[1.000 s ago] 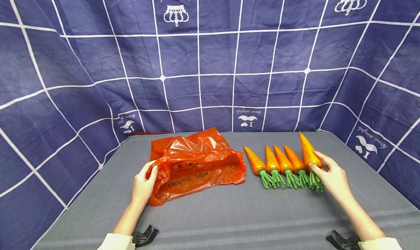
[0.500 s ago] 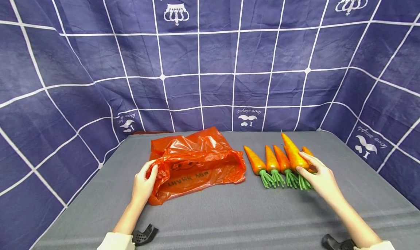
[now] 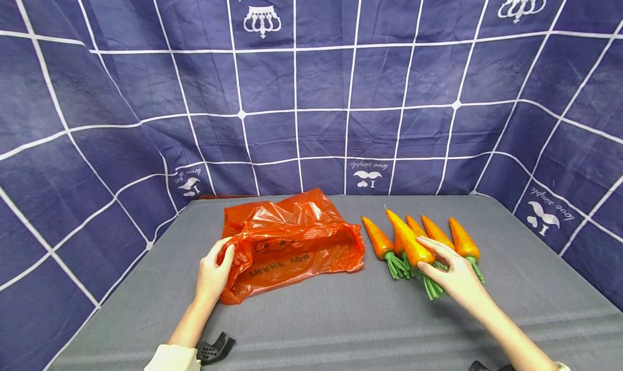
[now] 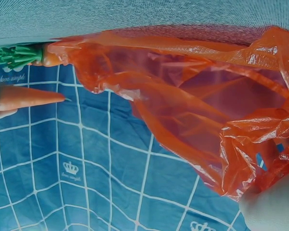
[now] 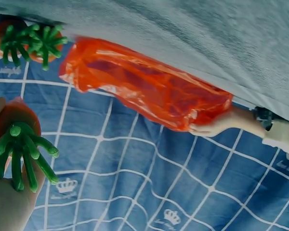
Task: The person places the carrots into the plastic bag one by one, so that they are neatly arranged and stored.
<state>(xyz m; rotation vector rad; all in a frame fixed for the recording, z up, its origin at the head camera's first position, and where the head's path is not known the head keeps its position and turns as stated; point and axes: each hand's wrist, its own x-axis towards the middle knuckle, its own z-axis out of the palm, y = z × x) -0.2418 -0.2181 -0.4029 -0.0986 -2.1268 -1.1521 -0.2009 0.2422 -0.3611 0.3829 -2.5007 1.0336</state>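
A thin red-orange plastic bag with dark printing lies on the table, its mouth gaping toward me. My left hand pinches the left side of the bag's mouth, and crumpled film hides some of its fingertips. My right hand grips an orange carrot by its thick end, thumb on the near side. Its tip points up and away, and its green stalks hang below in the right wrist view. The held carrot overlaps part of a row of similar carrots in the head view.
The row lies right of the bag, tips toward the back, with one carrot at its right end. A blue curtain with white grid lines stands behind the grey tabletop and along both sides.
My right hand has carried the carrot leftward across the row and a little nearer to me, revealing the carrot at the right end. My left hand and the bag have stayed in place.
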